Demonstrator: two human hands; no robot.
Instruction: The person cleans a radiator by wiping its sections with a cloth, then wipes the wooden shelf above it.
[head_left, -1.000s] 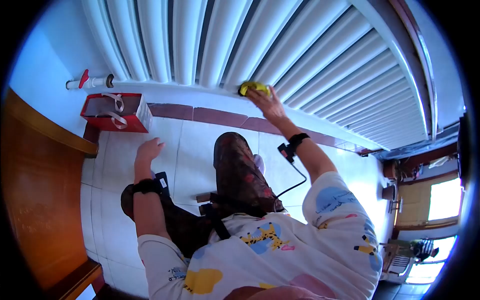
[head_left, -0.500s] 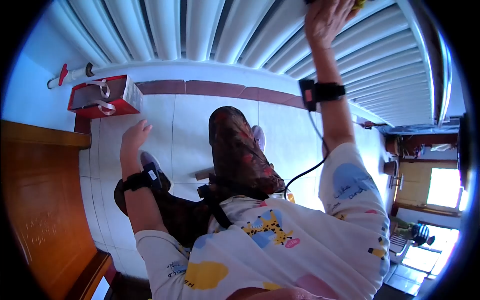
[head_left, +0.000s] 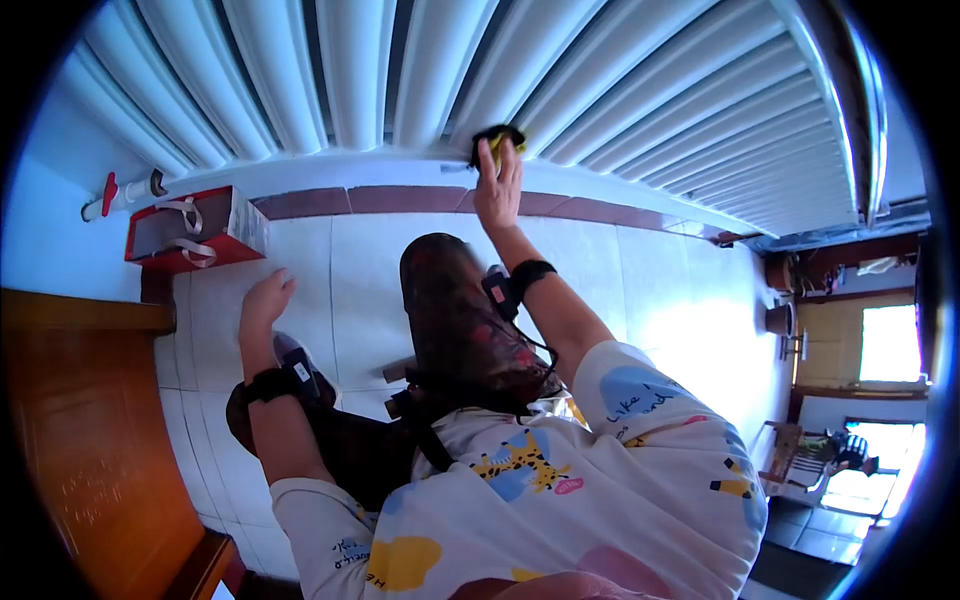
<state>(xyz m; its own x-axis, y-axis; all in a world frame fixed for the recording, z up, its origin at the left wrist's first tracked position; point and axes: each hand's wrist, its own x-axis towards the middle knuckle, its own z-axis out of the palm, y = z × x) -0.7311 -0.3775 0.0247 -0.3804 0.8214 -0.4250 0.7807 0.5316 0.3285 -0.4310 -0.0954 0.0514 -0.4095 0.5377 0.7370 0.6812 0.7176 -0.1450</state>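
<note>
My right hand (head_left: pixel 497 195) presses a small black and yellow cleaning pad (head_left: pixel 488 148) against the lower end of the white radiator (head_left: pixel 420 90). Its fingers reach over the yellow side; the pad's exact kind is hard to make out. My left hand (head_left: pixel 267 300) hangs over the floor with fingers loosely curled and nothing visible in them. Nearest to that hand, though apart from it, stands a red and grey gift bag (head_left: pixel 240 228) with ribbon handles.
A pipe with a red valve handle (head_left: pixel 109 194) runs at the left end of the radiator. Wooden furniture (head_left: pixel 90 430) stands at lower left. White floor tiles (head_left: pixel 370 290) lie below me. A chair (head_left: pixel 795 455) and bright windows are at far right.
My right hand has come down and left along the radiator, from its upper part to its lower end, with the pad. My left hand stays nearly in place; the view has shifted slightly.
</note>
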